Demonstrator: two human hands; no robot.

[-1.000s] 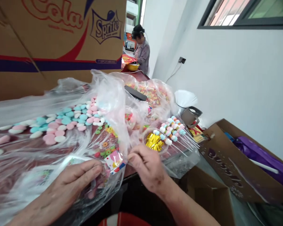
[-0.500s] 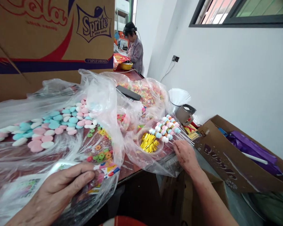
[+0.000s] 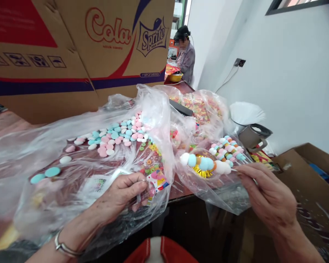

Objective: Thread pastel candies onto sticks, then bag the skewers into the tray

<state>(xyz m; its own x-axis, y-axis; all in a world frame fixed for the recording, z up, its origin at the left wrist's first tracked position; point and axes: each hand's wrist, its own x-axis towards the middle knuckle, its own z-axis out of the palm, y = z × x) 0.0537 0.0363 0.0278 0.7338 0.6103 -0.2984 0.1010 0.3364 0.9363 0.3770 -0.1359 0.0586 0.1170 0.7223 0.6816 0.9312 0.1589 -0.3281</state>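
Between the thumb and fingers of my right hand (image 3: 268,193) is the white stick of a candy skewer (image 3: 205,163), strung with white, blue and orange soft candies; it points left over the table. More candy skewers (image 3: 227,148) lie in a row just behind it. My left hand (image 3: 128,190) pinches a small clear candy bag (image 3: 156,180) with a colourful printed top. Under the held skewer, a round clear tub holds gold twist ties (image 3: 204,171), partly hidden. Ring-shaped gummies (image 3: 150,168) lie behind the bag.
Pink, blue and white candies (image 3: 115,135) spread on plastic sheeting at left. A large cardboard box (image 3: 112,69) stands behind. A grey mug (image 3: 254,137), a bag of gummies (image 3: 205,106) and an open carton (image 3: 304,160) are right. Another person (image 3: 186,54) works farther back.
My right hand has lifted one candy skewer from the row and brought it nearer. My left hand still pinches the candy bag. The view has swung left.
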